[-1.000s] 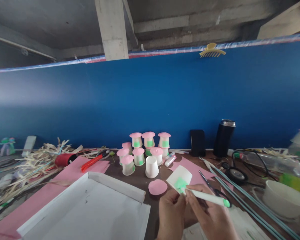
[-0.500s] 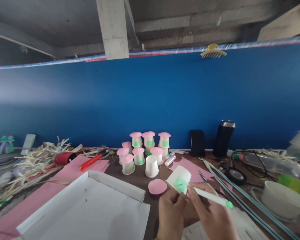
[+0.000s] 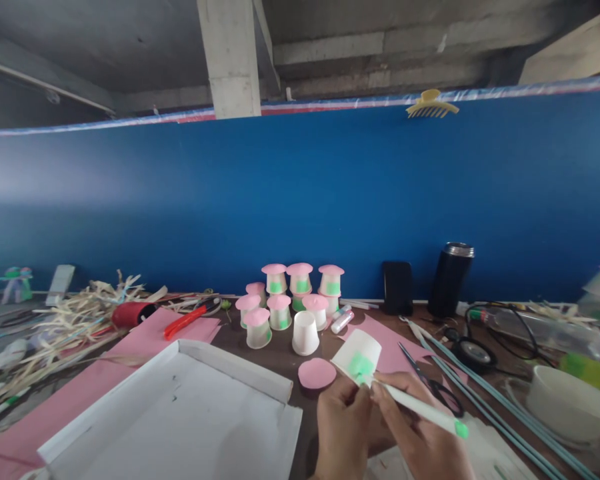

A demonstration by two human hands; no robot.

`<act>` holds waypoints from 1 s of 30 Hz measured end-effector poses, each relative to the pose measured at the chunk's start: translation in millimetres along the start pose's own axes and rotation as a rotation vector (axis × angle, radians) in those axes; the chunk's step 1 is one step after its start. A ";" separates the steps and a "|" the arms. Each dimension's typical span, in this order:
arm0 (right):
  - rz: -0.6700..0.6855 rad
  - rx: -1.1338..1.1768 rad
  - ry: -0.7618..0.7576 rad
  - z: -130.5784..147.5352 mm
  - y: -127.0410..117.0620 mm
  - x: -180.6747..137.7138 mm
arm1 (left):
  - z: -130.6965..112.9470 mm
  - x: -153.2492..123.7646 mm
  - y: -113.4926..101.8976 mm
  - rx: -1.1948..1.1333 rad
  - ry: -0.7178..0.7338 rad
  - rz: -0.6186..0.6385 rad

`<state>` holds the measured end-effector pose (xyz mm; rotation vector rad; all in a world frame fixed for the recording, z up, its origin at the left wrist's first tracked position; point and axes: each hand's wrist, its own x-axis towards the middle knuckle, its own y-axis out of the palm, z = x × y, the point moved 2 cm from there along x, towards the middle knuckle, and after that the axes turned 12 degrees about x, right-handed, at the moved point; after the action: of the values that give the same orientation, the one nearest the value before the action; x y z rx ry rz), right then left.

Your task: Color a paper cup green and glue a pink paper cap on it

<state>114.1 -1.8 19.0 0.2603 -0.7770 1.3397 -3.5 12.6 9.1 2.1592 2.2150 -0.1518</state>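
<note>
Though illegible, a tube label (image 3: 342, 321) beyond left hand (image 3: 343, 417) tight on a cup (image 3: 364, 347), right hand (image 3: 414, 421) around a marker (image 3: 425, 404).

Black flask (image 3: 449, 283) (silver-rimmed) before blue partition (image 3: 300, 193), yellow claw clip (image 3: 431, 97) near its top

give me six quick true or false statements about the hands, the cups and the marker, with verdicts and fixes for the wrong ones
1. The left hand holds a white cup. True.
2. That white cup has no colour on it. False: it has a green patch on its side.
3. The right hand holds a marker. True.
4. The marker is red all over. False: it is white with a green end.
5. A pink disc lies on the table in front of an upturned cup. True.
6. That upturned cup wears a pink top. False: its upper end is bare.
</note>
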 end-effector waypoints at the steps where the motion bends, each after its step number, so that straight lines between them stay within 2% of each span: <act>1: -0.009 -0.006 -0.002 -0.3 -0.1 -0.1 | 0.4 0.1 0.1 0.008 0.006 -0.008; 4: -0.045 -0.033 -0.027 -0.1 -1.3 0.4 | 2.8 1.1 0.6 0.041 0.026 -0.001; 9: -0.008 -0.029 -0.008 0.6 -1.0 1.6 | 1.1 1.6 -0.7 0.021 0.032 0.018; 14: -0.083 -0.059 -0.055 0.6 -2.8 1.4 | 0.6 1.6 -0.7 0.074 0.058 0.021; 18: -0.007 -0.031 -0.051 0.4 0.0 -1.2 | 1.5 1.0 0.1 0.037 0.041 0.031; 23: -0.074 -0.044 -0.059 -0.1 -0.5 0.0 | 0.8 0.8 1.5 0.037 0.061 0.020; 27: 0.002 -0.015 -0.043 -0.1 0.8 0.1 | 6.9 4.7 3.8 0.007 0.052 0.018; 30: -0.016 -0.031 -0.035 -1.2 0.6 -0.3 | 11.8 7.5 5.6 -0.009 0.083 0.004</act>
<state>113.9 -1.2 17.8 0.2655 -0.8233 1.3101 1.4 19.0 -3.6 2.2047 2.2491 -0.0532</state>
